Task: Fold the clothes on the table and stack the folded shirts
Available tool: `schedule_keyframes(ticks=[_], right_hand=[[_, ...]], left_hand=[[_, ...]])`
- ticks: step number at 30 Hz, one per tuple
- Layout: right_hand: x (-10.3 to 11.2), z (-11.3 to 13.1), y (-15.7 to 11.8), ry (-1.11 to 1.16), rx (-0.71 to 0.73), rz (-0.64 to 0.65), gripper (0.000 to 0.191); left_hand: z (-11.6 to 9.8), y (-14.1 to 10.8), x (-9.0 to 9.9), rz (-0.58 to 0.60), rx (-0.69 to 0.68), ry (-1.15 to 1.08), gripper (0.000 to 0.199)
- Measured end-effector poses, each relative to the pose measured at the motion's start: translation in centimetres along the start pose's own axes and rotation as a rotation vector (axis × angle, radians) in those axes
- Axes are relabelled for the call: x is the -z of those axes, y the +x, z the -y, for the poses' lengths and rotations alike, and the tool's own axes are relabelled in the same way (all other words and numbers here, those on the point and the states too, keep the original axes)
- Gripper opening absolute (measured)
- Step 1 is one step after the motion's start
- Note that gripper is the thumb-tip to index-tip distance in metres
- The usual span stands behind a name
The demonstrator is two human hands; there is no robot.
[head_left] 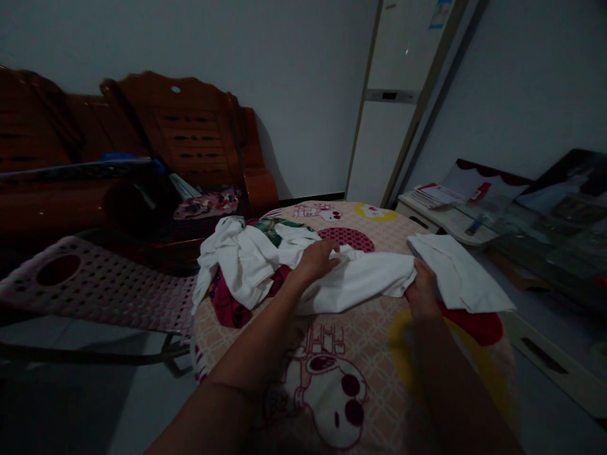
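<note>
A white garment point(365, 281) lies stretched across the round table, its kind unclear in the dim light. My right hand point(423, 287) pinches the garment's right end. Over its left part, my left hand point(317, 260) rests with fingers loosely bent and thumb apart, not visibly gripping. Left of that hand is a heap of crumpled white clothes point(241, 253), with a dark red cloth point(230, 303) under it and a green patterned piece point(271, 231) behind. A folded white cloth point(458, 272) lies flat just beyond my right hand, at the table's right edge.
The table wears a beige cartoon-print tablecloth point(360, 341). A pink woven chair point(128, 284) stands at the left, with a carved wooden sofa point(190, 136) behind. At the right are a glass-topped table point(535, 230) and papers point(439, 194). A tall white cabinet-like unit point(386, 139) stands behind.
</note>
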State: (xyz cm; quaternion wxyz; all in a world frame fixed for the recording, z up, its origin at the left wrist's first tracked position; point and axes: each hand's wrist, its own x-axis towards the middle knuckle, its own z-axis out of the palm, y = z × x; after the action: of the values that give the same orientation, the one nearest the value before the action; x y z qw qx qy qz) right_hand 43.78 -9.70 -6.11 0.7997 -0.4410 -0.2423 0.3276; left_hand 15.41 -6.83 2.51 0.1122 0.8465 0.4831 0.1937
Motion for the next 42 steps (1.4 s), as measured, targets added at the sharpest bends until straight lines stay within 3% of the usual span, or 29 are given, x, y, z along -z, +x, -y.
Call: schedule_keyframes(ticks=[2, 5, 9, 18, 23, 26, 31, 35, 40, 42], right_hand=[[0.8, 0.1, 0.5, -0.006, 0.025, -0.06, 0.019], [1.1, -0.1, 0.5, -0.051, 0.014, -0.049, 0.02], [1.1, -0.7, 0.3, -0.121, 0.014, -0.048, 0.022], [1.5, -1.1, 1.0, -0.142, -0.078, -0.033, 0.022], [1.5, -1.1, 0.9, -0.174, -0.094, -0.023, 0.024], [1.5, -1.0, 0.8, -0.161, -0.086, -0.007, 0.023], [1.6, -1.0, 0.8, -0.15, -0.079, 0.018, 0.024], [1.8, -1.0, 1.1, -0.161, -0.1, 0.0, 0.024], [1.6, -0.6, 0.8, -0.152, -0.117, -0.007, 0.025], [1.5, -0.5, 0.7, -0.155, -0.104, -0.009, 0.026]], left_hand=[[0.6, 0.0, -0.8, 0.07, 0.041, 0.073, 0.032], [0.1, 0.0, -3.1, 0.184, 0.081, 0.17, 0.038], [-0.7, 0.0, -5.3, 0.148, 0.075, 0.255, 0.033], [1.4, 0.6, -5.3, -0.006, 0.189, 0.118, 0.025], [1.1, 0.3, -5.8, 0.037, 0.106, 0.099, 0.041], [1.1, 0.5, -6.1, 0.036, 0.079, 0.133, 0.035], [1.7, 1.2, -5.2, -0.032, 0.173, 0.017, 0.028], [3.3, 1.8, -2.7, -0.192, 0.241, -0.191, 0.017], [8.2, 1.4, 1.6, -0.684, 0.503, -0.417, 0.008], [10.2, 0.7, 2.9, -0.82, 0.544, -0.491, 0.01]])
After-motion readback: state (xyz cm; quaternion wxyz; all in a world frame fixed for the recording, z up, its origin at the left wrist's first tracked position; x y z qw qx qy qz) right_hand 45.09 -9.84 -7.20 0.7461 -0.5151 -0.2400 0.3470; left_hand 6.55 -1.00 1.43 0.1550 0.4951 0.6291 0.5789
